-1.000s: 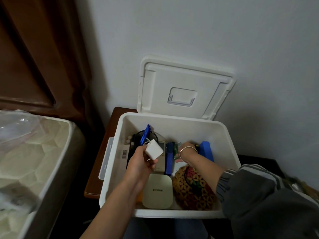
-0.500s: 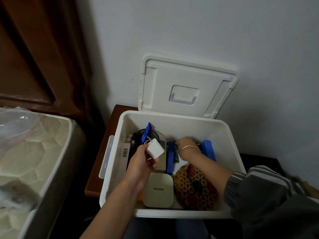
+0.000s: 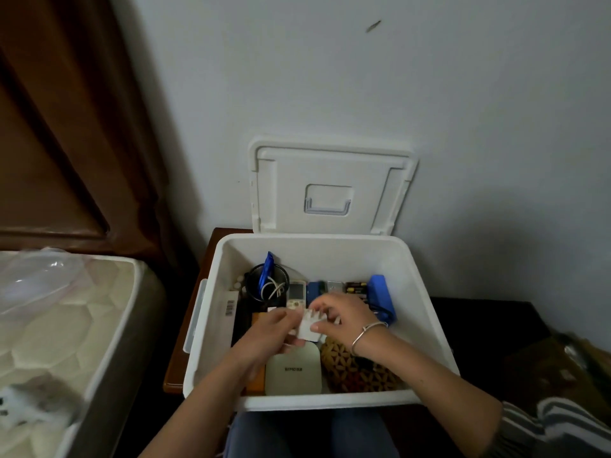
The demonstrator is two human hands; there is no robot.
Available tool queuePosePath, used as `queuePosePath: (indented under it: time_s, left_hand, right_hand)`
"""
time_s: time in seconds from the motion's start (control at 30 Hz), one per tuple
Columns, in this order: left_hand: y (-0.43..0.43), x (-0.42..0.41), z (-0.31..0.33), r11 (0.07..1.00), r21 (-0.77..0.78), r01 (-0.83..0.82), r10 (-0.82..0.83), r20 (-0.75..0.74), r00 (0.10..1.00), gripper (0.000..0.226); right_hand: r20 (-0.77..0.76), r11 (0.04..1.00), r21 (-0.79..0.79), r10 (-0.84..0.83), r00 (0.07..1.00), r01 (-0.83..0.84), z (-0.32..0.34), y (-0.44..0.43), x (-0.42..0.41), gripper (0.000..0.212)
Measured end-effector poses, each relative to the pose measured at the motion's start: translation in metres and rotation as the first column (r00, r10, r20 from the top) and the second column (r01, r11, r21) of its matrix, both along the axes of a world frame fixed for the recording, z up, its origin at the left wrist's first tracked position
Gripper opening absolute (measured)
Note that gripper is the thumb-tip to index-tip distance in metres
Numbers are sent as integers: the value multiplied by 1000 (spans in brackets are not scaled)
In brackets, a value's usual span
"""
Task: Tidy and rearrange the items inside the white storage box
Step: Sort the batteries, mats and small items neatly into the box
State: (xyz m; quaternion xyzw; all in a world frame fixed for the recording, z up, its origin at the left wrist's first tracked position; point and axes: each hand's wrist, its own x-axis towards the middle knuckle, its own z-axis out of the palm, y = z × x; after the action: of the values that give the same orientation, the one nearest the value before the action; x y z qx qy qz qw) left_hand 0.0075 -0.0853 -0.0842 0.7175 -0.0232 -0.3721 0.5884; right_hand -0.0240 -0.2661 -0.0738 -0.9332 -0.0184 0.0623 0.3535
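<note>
Head view: left hand (image 3: 264,330) and right hand (image 3: 345,315) pinch a white charger (image 3: 309,326) above the box (image 3: 347,259); next it probably needs a free spot inside.

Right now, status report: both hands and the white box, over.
Left hand and right hand both gripping small white square charger. Held over open white plastic storage box. Beige rounded-square device lies beneath.

Sleeve (image 3: 558,424) cropped, white block (image 3: 305,328) half hidden
</note>
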Motion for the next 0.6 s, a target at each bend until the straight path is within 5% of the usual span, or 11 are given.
queuePosePath:
  time_s: [0.13, 0.2, 0.37, 0.6]
  left_hand:
    - [25, -8, 3, 898, 410, -158, -82, 509, 857, 8]
    - [40, -12, 4, 846, 481, -230, -152, 632, 760, 8]
    - [41, -16, -7, 724, 667, -176, -325, 555, 766, 5]
    - [-21, 16, -19, 603, 793, -84, -331, 345, 878, 26]
  right_hand:
    - [17, 978, 42, -205, 979, 204, -11, -14, -14, 29]
    - [22, 955, 55, -293, 956, 291, -15, -20, -18, 29]
    - [80, 916, 92, -398, 914, 390, -23, -21, -22, 29]
    - [145, 845, 236, -518, 843, 479, -21, -26, -18, 25]
